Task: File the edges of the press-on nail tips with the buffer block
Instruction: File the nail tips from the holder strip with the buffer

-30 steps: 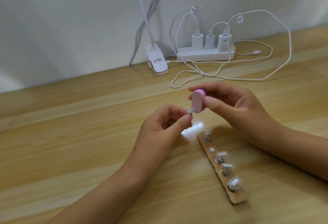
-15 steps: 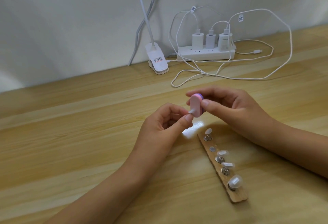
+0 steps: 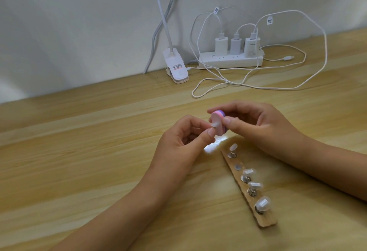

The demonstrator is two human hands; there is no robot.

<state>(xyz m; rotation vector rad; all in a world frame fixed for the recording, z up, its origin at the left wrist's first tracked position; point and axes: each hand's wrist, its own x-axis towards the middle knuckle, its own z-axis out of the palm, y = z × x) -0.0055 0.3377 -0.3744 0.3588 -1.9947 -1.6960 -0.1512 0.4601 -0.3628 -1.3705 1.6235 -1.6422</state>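
Observation:
My right hand [image 3: 264, 127] pinches a small pink and purple buffer block [image 3: 278, 122] between thumb and forefinger, above the table. My left hand [image 3: 178, 147] pinches a clear press-on nail tip [image 3: 274, 125] whose free end lies against the block's pink face. Below the hands a narrow wooden holder strip [image 3: 266, 221] lies on the table. It carries several metal studs, most of them topped with a clear nail tip [image 3: 262, 204]. One stud [image 3: 237, 167] near the strip's far end is bare.
A white power strip [image 3: 230, 60] with three chargers sits at the wall. Its white cables [image 3: 258, 86] loop over the wooden table [image 3: 79, 151] behind my hands. A white clip lamp base [image 3: 175, 68] stands left of the power strip.
The buffer block has slid down a little along the nail tip and tilted slightly. My left hand has stayed nearly still. The holder strip has not moved.

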